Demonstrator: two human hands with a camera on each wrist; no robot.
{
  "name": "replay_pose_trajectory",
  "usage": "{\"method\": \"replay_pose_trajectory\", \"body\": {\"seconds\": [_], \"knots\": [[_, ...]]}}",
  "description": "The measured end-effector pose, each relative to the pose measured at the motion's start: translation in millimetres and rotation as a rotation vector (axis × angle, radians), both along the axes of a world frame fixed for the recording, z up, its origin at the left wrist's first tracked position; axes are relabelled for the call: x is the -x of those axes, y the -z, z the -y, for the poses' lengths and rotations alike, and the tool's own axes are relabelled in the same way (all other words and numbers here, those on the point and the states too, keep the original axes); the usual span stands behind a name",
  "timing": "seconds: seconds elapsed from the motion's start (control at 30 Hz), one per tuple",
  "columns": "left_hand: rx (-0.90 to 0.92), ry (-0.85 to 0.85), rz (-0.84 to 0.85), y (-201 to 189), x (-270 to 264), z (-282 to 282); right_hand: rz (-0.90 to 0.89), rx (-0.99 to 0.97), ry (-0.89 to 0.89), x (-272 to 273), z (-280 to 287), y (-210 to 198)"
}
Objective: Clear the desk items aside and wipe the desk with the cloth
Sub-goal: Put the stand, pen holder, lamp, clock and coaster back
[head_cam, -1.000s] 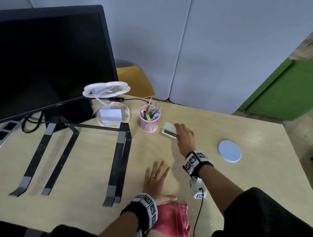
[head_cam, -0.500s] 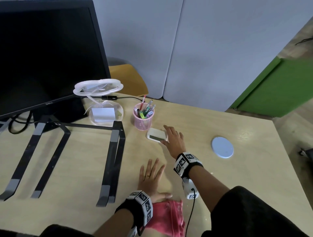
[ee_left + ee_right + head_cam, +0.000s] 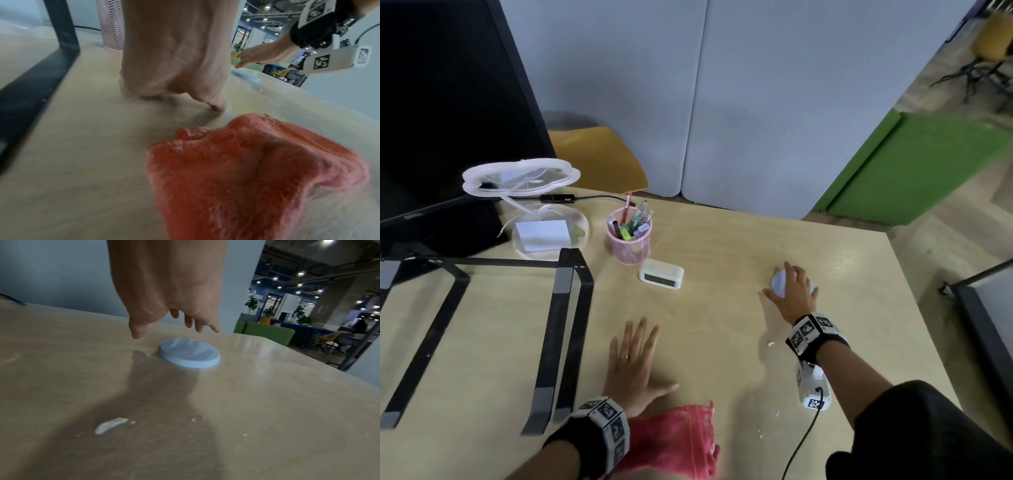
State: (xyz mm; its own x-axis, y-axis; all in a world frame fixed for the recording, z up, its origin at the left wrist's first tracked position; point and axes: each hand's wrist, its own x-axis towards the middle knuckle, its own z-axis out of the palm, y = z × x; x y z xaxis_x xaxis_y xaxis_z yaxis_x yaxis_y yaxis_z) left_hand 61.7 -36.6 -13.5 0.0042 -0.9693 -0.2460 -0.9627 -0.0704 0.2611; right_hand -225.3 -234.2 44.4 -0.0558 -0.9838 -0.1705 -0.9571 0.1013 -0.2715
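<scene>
My right hand (image 3: 791,291) hovers with spread fingers just above the pale blue round coaster (image 3: 777,282) on the right of the wooden desk (image 3: 722,342); in the right wrist view the coaster (image 3: 189,354) lies flat under the fingertips (image 3: 137,333), a small gap showing. My left hand (image 3: 635,359) rests flat on the desk, fingers straight. The pink cloth (image 3: 674,442) lies bunched at the near edge by that wrist, also cloth (image 3: 246,170). A small white clock (image 3: 661,274) sits beside the pink mesh pen cup (image 3: 629,236).
A black laptop stand (image 3: 565,329) and a monitor (image 3: 448,113) fill the left side. A clear lamp with white notepaper (image 3: 541,233) stands behind the stand. Small crumbs (image 3: 111,425) lie on the desk near my right wrist. The desk's right edge is close to the coaster.
My right hand let go of the white clock beside the pen cup and moved right, over the blue coaster. The left hand stayed flat in place.
</scene>
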Motion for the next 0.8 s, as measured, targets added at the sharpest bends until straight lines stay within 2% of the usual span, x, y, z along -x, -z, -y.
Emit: {"method": "replay_pose_trajectory", "body": {"seconds": [0.2, 0.33, 0.5, 0.6, 0.8], "knots": [[-0.070, -0.027, 0.035, 5.7, -10.9, -4.5, 0.003, -0.092, 0.114, 17.7, 6.0, 19.1], [-0.071, -0.020, 0.041, 6.7, -10.3, -4.5, 0.036, -0.049, 0.152, 16.8, 4.7, 29.9], [-0.079, -0.021, 0.009, 3.5, -11.1, -4.7, 0.053, -0.037, 0.195, 1.5, -0.3, 22.5], [-0.108, -0.019, 0.004, -0.2, -10.5, -2.8, 0.102, -0.029, 0.140, -19.2, -16.5, 18.1], [-0.188, 0.010, -0.004, -7.2, -17.2, -6.2, 0.118, -0.033, -0.081, -85.7, -70.1, 14.2]]}}
